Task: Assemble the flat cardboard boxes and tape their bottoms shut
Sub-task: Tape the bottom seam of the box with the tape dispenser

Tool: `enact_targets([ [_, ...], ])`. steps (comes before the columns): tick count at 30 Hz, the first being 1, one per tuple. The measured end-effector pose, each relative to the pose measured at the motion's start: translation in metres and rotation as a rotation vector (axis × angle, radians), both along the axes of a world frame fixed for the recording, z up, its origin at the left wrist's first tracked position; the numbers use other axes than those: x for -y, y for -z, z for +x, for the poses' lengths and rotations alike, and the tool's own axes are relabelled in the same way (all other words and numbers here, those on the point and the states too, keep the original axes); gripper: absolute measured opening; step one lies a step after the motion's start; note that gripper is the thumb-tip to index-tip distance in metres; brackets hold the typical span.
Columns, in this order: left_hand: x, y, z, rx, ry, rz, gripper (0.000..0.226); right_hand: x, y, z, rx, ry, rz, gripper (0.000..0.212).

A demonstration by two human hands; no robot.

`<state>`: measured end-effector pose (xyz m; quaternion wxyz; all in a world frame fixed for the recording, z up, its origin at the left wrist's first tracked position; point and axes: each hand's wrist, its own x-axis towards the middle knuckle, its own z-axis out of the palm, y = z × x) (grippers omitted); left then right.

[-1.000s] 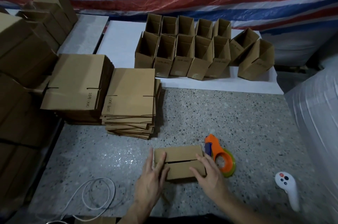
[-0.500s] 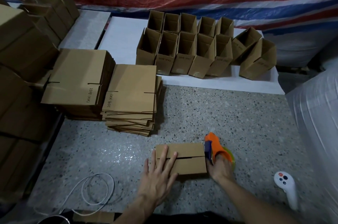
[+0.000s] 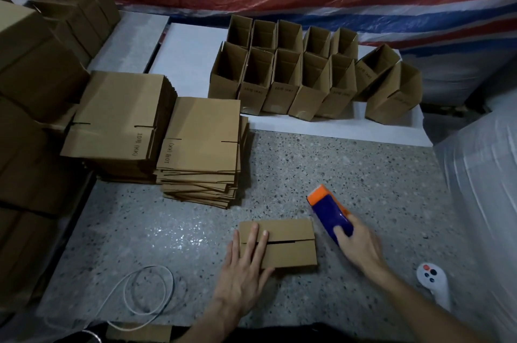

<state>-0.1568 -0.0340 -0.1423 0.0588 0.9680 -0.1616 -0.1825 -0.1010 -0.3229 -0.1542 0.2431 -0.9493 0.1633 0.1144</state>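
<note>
A small cardboard box (image 3: 291, 242) stands bottom-up on the speckled table (image 3: 349, 169), its two flaps folded shut with a dark seam between them. My left hand (image 3: 246, 267) presses flat on the box's left part, fingers straight across the seam. My right hand (image 3: 358, 244) grips an orange and blue tape dispenser (image 3: 330, 211), lifted just right of the box with its orange end pointing away from me. Two stacks of flat boxes (image 3: 201, 144) lie at the left.
Several assembled open boxes (image 3: 307, 76) stand on a white board at the back. Large cartons (image 3: 33, 85) pile up at the far left. A white cable loop (image 3: 148, 289) lies near the front left, a white controller (image 3: 433, 284) at the front right, and plastic-wrapped bulk (image 3: 486, 188) on the right.
My right hand left the box, took hold of the tape dispenser and lifted it off the table. My left hand stayed pressing on the box flaps.
</note>
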Motion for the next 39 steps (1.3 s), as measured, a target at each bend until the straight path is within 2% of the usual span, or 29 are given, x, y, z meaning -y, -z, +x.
enact_targets([
  [5,0.001,0.002,-0.002,0.024,-0.041,-0.057,0.074,-0.009,-0.068,0.013,0.284,0.104,0.363,0.051],
  [8,0.0,0.012,0.0,-0.057,-0.024,-0.086,0.076,-0.026,-0.089,0.022,0.219,-0.05,0.534,0.066],
  [12,-0.005,0.033,-0.001,-0.136,-0.062,-0.228,0.077,-0.057,-0.086,0.027,0.012,-0.302,0.658,0.06],
  [16,-0.01,0.049,-0.001,-0.083,-0.119,-0.409,0.081,-0.077,-0.073,0.029,-0.094,-0.413,0.571,0.043],
  [18,-0.008,0.055,-0.003,-0.077,-0.198,-0.588,0.063,-0.078,-0.069,0.032,-0.106,-0.418,0.529,0.047],
  [20,-0.008,0.047,0.001,-0.221,-0.426,-0.974,0.036,-0.076,-0.067,0.034,-0.102,-0.423,0.524,0.057],
  [22,-0.012,0.032,0.008,-0.423,-0.689,-1.316,0.033,-0.076,-0.068,0.036,-0.118,-0.438,0.517,0.056],
  [25,-0.02,0.02,0.016,-0.662,-0.939,-1.625,0.051,-0.079,-0.07,0.038,-0.164,-0.435,0.519,0.05],
  [27,-0.023,0.017,0.018,-0.704,-0.968,-1.637,0.048,-0.081,-0.071,0.039,-0.178,-0.436,0.515,0.057],
  [31,-0.025,0.017,0.02,-0.749,-0.889,-1.597,0.044,-0.081,-0.074,0.041,-0.176,-0.47,0.49,0.067],
  [35,-0.021,0.023,0.018,-0.625,-0.934,-1.566,0.017,-0.084,-0.075,0.043,-0.189,-0.465,0.464,0.05],
  [39,-0.022,0.023,0.016,-0.544,-0.975,-1.528,0.02,-0.09,-0.077,0.045,-0.224,-0.479,0.421,0.041],
])
